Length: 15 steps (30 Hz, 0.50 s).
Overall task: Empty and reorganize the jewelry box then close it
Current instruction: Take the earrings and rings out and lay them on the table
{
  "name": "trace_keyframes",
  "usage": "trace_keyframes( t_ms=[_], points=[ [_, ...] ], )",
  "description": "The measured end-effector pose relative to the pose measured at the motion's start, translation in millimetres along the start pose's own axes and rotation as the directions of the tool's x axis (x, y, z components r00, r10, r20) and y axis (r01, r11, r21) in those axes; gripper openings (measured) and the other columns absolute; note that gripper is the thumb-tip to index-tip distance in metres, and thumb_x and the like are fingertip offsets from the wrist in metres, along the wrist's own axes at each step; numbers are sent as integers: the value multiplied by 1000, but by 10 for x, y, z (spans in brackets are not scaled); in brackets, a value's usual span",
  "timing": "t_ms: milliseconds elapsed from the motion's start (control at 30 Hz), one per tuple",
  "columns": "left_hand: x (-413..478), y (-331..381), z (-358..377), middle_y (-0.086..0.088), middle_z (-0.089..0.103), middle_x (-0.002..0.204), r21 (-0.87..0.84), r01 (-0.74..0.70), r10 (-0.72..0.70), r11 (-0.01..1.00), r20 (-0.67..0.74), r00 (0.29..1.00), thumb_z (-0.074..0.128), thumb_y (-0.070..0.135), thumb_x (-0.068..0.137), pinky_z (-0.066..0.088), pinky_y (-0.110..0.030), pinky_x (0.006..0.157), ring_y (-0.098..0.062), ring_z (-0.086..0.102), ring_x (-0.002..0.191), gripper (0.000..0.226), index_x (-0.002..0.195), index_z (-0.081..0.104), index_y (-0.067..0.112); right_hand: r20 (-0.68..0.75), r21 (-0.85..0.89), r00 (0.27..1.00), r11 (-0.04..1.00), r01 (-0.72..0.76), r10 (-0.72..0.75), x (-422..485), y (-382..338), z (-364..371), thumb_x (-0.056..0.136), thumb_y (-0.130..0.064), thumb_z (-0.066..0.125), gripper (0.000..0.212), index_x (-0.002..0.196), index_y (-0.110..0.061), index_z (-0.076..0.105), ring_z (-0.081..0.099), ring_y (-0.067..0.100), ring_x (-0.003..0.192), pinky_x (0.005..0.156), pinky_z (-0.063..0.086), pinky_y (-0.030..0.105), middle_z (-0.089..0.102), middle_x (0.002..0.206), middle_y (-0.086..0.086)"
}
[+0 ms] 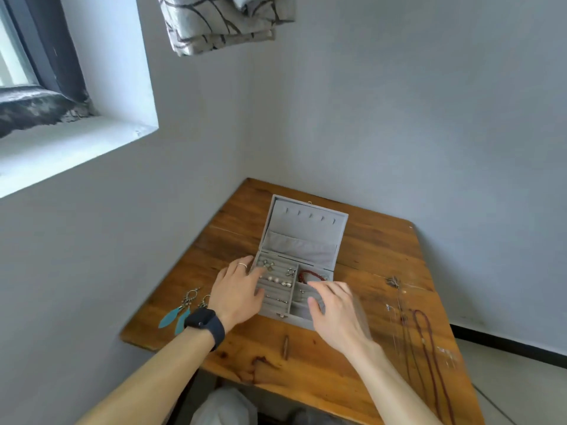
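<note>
A grey velvet jewelry box (302, 240) lies open on the wooden table (352, 357), its lid leaning back. Rings and pearl earrings (277, 280) sit in the left slotted section. A red bracelet (311, 276) lies in the back right compartment. My left hand (241, 289), with a ring and a black watch, rests on the box's left edge, fingers spread over the slots. My right hand (334, 305) hovers over the right compartments, fingers apart, nothing visibly held.
Two teal feather earrings (181, 311) lie on the table's left edge. Thin chains and a dark red cord necklace (426, 342) stretch along the right side. Walls close in behind and left; a window recess is upper left.
</note>
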<state>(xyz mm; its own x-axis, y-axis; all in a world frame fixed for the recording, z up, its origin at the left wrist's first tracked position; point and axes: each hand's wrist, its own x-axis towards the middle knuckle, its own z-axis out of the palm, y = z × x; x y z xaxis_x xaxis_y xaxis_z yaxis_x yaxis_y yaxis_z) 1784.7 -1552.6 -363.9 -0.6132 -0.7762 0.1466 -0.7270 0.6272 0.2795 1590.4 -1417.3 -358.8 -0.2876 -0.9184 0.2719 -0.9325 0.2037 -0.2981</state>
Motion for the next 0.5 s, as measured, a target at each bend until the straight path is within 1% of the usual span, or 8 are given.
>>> trace_keyframes(
  t_ms=[100,200,300,400,500],
  points=[
    [277,-99,0,-10,24,162,6,6,-6,1000,-14,1000,47,34,97,28,-42,115,-26,23,148,44,141,49,37,19,-19,1000,1000,24,-23,326,-101,116,98,-38,51,36,132,-29,61,50,13,119,95,47,31,63,126,-13],
    [543,-135,43,-10,21,163,40,-9,12,999,-56,998,46,32,99,30,-41,113,-26,25,146,38,135,55,37,31,-38,998,998,58,-57,655,-175,251,99,-36,52,33,129,-28,63,53,16,112,89,47,30,65,120,-10],
    [734,-184,107,-8,14,165,88,-26,30,996,-53,998,46,33,100,32,-41,112,-24,24,146,33,130,59,36,46,-55,995,995,86,-84,940,-232,376,99,-33,52,30,125,-26,66,54,20,106,84,48,35,67,114,-5],
    [811,-231,172,-4,10,166,79,-27,31,997,-48,998,48,35,99,37,-39,107,-22,28,144,30,124,63,38,83,-70,993,993,95,-89,1141,-261,494,100,-33,52,29,122,-26,69,53,22,106,85,47,37,69,113,-3],
    [829,-248,203,-1,13,166,77,-39,43,996,-53,998,49,35,99,41,-37,101,-22,34,140,28,119,68,39,144,-83,987,993,81,-68,1242,-271,592,100,-36,51,29,122,-30,68,50,23,110,89,45,37,67,116,-5]
  ],
)
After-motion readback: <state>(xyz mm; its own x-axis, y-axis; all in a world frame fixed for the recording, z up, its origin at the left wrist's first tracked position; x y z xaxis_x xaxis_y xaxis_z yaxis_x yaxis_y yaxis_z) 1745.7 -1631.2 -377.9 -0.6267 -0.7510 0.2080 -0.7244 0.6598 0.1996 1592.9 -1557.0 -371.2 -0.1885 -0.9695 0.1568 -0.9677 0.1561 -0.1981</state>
